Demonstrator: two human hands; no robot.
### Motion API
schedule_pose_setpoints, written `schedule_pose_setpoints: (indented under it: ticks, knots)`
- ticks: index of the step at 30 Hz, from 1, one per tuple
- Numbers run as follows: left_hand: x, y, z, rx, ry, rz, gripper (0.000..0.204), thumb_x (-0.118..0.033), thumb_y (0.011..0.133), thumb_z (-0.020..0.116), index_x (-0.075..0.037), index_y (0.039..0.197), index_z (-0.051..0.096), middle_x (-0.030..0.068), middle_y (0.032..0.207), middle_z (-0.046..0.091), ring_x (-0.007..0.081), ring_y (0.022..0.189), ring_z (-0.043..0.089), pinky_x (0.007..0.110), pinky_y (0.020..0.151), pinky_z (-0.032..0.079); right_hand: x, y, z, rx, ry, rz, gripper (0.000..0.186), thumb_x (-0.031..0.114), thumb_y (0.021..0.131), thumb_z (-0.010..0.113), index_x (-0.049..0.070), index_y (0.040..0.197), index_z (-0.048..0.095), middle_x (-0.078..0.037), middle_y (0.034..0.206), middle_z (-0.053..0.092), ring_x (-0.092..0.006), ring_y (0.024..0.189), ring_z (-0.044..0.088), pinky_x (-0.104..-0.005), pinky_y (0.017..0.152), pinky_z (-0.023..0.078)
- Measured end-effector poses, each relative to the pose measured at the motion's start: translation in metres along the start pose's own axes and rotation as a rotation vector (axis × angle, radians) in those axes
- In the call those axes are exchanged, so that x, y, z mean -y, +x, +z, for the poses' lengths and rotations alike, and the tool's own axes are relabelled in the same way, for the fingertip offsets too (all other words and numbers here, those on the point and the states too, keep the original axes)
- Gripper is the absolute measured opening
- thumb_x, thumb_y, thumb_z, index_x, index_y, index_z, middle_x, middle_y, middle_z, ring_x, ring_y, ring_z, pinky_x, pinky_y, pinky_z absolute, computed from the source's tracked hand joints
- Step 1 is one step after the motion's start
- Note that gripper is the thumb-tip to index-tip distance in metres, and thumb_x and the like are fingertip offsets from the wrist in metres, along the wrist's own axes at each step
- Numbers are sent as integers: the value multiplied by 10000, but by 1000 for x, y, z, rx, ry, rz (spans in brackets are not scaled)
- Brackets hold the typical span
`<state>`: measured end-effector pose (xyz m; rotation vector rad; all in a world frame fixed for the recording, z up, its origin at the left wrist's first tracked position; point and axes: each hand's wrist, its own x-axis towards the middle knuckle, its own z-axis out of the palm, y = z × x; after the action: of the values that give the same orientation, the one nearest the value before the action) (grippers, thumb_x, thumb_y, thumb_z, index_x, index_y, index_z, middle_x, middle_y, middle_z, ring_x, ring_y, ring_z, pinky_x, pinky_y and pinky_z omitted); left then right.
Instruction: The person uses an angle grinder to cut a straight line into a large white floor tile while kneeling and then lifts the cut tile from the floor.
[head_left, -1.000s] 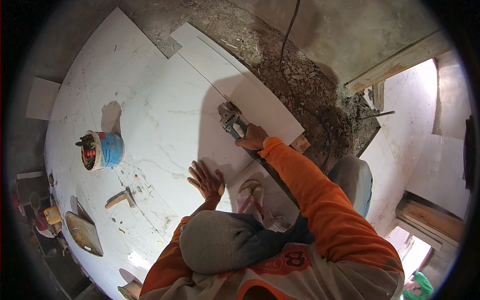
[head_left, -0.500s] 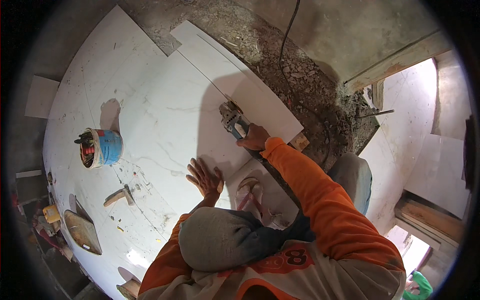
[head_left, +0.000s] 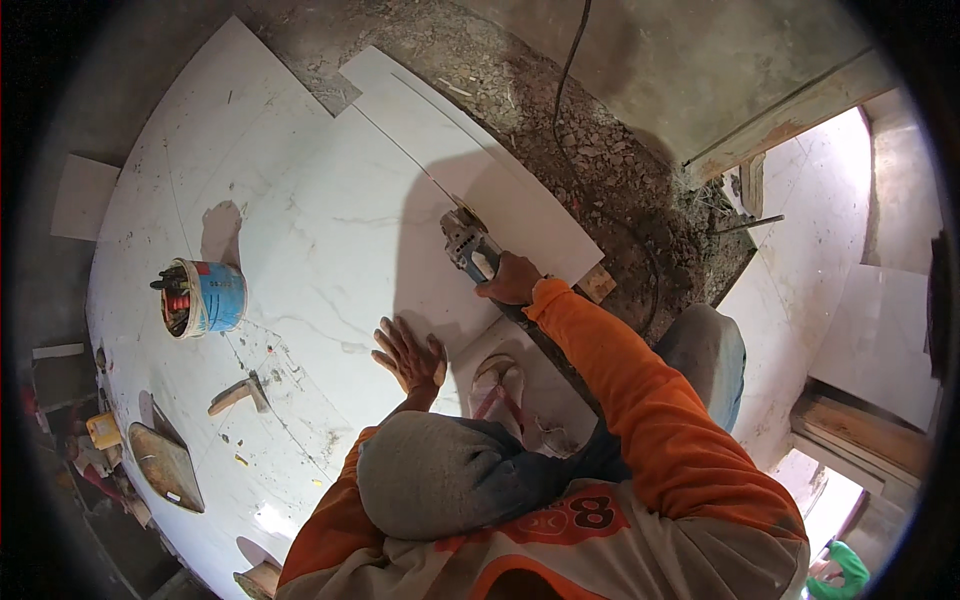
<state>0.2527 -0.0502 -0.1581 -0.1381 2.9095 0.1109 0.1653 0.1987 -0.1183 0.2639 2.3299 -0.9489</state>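
Grinder (head_left: 470, 248) edged slightly nearer — right hand (head_left: 512, 279) partly hides it.

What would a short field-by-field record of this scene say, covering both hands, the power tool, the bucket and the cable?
Left hand: palm down, fingers spread, on the white, grey-veined tile surface
Right hand: gripping a grey-and-blue angle grinder
Grinder position: front end at a straight, thin dark line; running or not, cannot tell
Container: round blue bucket with pale rim, holding tools, standing on the tiles
Cable: thin black cable, partly over brown rubble
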Motion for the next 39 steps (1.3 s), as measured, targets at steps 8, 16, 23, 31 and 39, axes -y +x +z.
schedule_pose_setpoints:
  ticks: [8, 16, 23, 31, 39]
  knots:
    - [-1, -2, -2, -35, -31, 39, 767, -401, 907, 440, -1, 1499, 160, 232, 1567, 90, 455, 1439, 17, 648, 1108, 22, -6, -4, 7, -63, -43, -30, 749, 451, 641, 744, -141, 1062, 564, -280, 998, 648, -392, 945, 647, -417, 834, 521]
    - [0, -3, 2, -20, 24, 3, 773, -432, 906, 397, -31, 1513, 132, 182, 1584, 57, 410, 1452, -5, 614, 1127, -9, -14, -12, 12, -61, -52, -29, 849, 489, 620, 761, -140, 1137, 524, -293, 1038, 632, -403, 974, 638, -420, 858, 517]
    - [-2, -2, -8, 31, 27, -24, 771, -434, 910, 381, -30, 1515, 124, 184, 1584, 49, 403, 1455, -11, 608, 1131, -8, -12, -19, 9, -23, -27, -27, 840, 485, 628, 735, -153, 1130, 521, -297, 1035, 632, -403, 966, 639, -423, 827, 524]
    - [-2, -4, 1, -13, 44, 0, 764, -435, 909, 389, -29, 1511, 151, 188, 1580, 72, 410, 1453, 5, 617, 1129, 23, -18, -23, 10, -25, -57, 5, 852, 497, 635, 727, -148, 1148, 510, -298, 1041, 629, -397, 972, 634, -415, 852, 513]
    - [-2, -4, 2, -33, 39, 17, 757, -435, 910, 389, -27, 1507, 165, 187, 1577, 86, 415, 1450, 20, 622, 1126, 27, -22, -30, 10, -16, -57, 11, 832, 465, 631, 733, -149, 1142, 501, -295, 1029, 632, -388, 963, 640, -413, 831, 523]
